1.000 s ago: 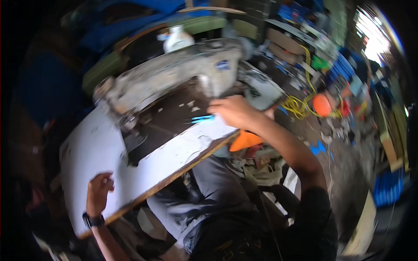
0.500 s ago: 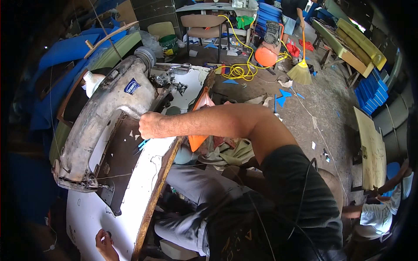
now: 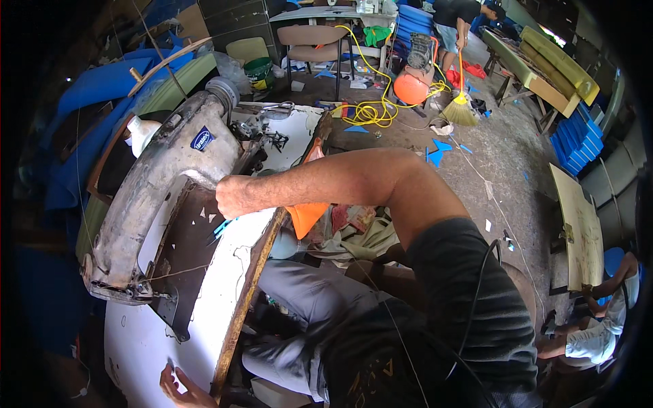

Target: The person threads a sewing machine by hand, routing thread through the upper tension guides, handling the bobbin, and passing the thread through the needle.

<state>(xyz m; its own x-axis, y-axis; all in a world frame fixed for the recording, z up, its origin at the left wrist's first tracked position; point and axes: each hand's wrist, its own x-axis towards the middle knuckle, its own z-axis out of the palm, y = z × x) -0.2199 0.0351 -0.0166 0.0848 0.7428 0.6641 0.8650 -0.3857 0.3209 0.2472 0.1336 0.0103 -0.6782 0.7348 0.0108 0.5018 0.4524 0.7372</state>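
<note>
Sewing machine [image 3: 153, 187] on table [image 3: 143, 340]; bottle [image 3: 142, 134] just left of it. Right hand [image 3: 235, 196] right of machine; left hand [image 3: 188, 392] at table's near end. Chair [image 3: 313, 35] beyond; compressor [image 3: 411, 88] to its right, broom [image 3: 460, 110] farther right.

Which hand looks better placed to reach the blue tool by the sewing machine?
Probably the right hand: it is close beside the blue tool, while the left hand is well away, near the view's lower edge.
</note>
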